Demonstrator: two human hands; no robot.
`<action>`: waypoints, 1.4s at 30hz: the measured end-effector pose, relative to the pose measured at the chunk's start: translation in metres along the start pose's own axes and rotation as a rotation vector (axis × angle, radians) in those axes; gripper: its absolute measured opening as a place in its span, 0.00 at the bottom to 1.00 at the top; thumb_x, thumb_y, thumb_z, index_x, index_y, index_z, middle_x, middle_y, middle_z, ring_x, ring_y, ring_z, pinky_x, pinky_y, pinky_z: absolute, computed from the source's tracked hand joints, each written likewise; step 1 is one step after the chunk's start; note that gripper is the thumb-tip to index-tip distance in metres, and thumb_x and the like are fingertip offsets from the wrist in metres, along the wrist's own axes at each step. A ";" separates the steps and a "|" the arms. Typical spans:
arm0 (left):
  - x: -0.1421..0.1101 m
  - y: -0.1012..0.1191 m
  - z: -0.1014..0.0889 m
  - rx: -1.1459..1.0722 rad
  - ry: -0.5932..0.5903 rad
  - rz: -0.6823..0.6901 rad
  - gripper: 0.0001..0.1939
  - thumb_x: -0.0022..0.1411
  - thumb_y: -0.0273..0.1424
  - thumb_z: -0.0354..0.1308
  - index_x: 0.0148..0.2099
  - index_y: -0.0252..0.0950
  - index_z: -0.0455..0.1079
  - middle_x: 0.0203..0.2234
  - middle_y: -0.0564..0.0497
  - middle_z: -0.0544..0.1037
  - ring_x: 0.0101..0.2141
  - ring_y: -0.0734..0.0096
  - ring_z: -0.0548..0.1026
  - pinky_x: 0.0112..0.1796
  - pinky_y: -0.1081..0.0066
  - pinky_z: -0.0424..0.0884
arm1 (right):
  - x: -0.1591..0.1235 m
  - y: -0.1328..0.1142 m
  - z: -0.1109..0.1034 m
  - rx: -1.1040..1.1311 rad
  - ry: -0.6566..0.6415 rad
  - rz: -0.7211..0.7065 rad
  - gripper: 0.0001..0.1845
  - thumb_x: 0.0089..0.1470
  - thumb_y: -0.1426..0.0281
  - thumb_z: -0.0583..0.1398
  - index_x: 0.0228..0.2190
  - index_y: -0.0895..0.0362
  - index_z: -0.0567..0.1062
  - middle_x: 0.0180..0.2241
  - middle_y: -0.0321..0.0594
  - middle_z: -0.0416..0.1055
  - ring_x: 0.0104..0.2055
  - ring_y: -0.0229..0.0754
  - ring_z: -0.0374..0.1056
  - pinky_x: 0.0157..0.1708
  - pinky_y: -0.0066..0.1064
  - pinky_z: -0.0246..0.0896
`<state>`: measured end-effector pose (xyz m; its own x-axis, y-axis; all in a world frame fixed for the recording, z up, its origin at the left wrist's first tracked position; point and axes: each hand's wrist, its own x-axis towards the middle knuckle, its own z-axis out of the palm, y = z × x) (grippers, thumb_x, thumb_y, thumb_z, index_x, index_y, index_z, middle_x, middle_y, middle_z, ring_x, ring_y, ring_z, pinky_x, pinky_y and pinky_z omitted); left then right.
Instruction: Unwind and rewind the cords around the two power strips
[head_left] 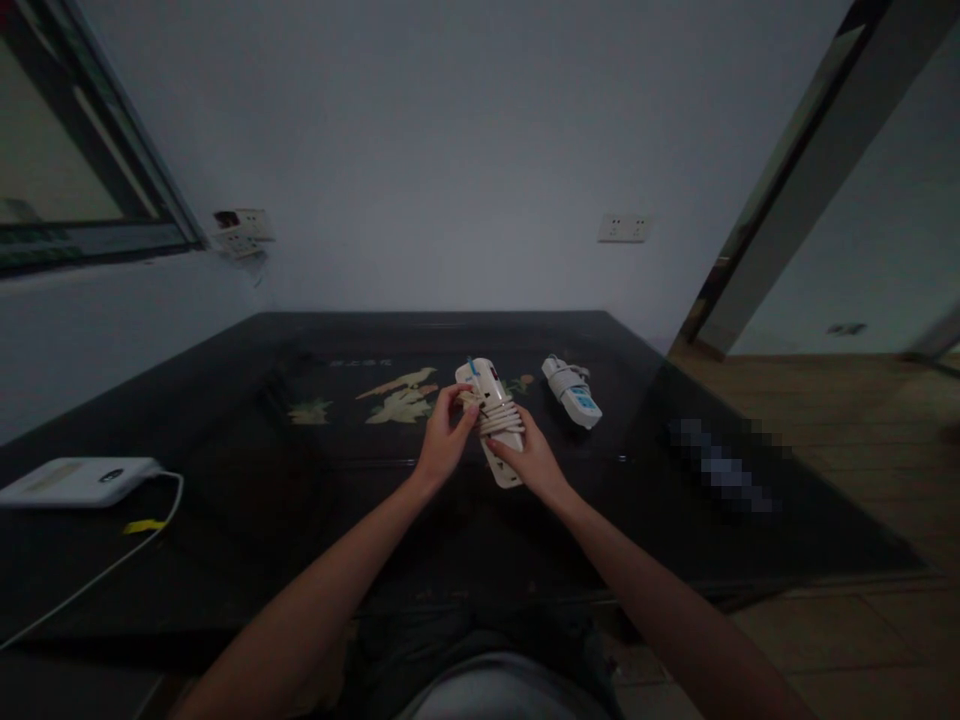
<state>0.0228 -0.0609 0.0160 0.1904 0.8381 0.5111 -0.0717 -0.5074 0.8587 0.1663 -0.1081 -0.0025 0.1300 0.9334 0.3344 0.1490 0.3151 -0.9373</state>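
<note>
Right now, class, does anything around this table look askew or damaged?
Yes: the wall sockets near the window look askew, unlike the level socket plates farther right, with a dark patch beside them, perhaps an opening. The held power strip shows no clear damage.

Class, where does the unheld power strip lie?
In the head view, the unheld power strip lies right of centre on the dark table, beyond the right hand.
</note>
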 end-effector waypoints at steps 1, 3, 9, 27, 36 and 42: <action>0.000 0.000 0.000 0.005 -0.001 -0.001 0.15 0.62 0.38 0.54 0.48 0.38 0.63 0.43 0.47 0.71 0.44 0.66 0.71 0.47 0.66 0.66 | 0.000 0.000 0.000 -0.002 0.000 -0.004 0.32 0.44 0.67 0.64 0.50 0.58 0.62 0.49 0.47 0.68 0.51 0.47 0.66 0.53 0.39 0.57; 0.000 0.001 -0.001 0.010 -0.005 -0.006 0.14 0.62 0.38 0.53 0.48 0.38 0.63 0.42 0.48 0.71 0.43 0.66 0.71 0.45 0.67 0.67 | 0.000 -0.001 0.000 -0.010 0.001 -0.012 0.31 0.44 0.67 0.64 0.50 0.58 0.62 0.49 0.46 0.69 0.51 0.47 0.66 0.54 0.39 0.57; 0.000 0.002 -0.001 -0.009 -0.003 -0.022 0.12 0.62 0.38 0.52 0.46 0.38 0.64 0.41 0.49 0.72 0.42 0.67 0.71 0.44 0.67 0.68 | -0.001 -0.003 0.000 -0.038 0.008 -0.007 0.30 0.44 0.67 0.64 0.49 0.57 0.63 0.48 0.45 0.70 0.50 0.47 0.67 0.53 0.40 0.57; 0.002 0.002 -0.001 -0.053 -0.020 0.003 0.15 0.58 0.37 0.57 0.46 0.37 0.64 0.45 0.46 0.71 0.46 0.65 0.71 0.42 0.68 0.69 | -0.001 -0.004 -0.001 -0.036 0.002 -0.010 0.31 0.44 0.66 0.64 0.50 0.57 0.63 0.48 0.46 0.69 0.50 0.47 0.67 0.52 0.40 0.58; 0.002 0.002 -0.001 -0.027 -0.002 0.008 0.13 0.59 0.36 0.56 0.45 0.37 0.65 0.43 0.47 0.72 0.45 0.66 0.72 0.47 0.66 0.67 | -0.001 -0.001 -0.001 -0.042 0.006 0.004 0.32 0.44 0.67 0.64 0.51 0.57 0.63 0.50 0.46 0.69 0.51 0.47 0.66 0.53 0.40 0.58; 0.002 0.002 0.000 0.035 0.018 0.014 0.12 0.60 0.36 0.55 0.44 0.37 0.65 0.41 0.47 0.74 0.43 0.66 0.73 0.46 0.66 0.68 | -0.001 0.002 0.000 -0.069 0.010 0.023 0.32 0.44 0.67 0.64 0.51 0.57 0.63 0.49 0.46 0.70 0.50 0.47 0.67 0.53 0.40 0.58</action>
<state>0.0229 -0.0604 0.0188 0.1720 0.8344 0.5237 -0.0396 -0.5253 0.8500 0.1666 -0.1081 -0.0042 0.1440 0.9384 0.3140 0.2133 0.2804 -0.9359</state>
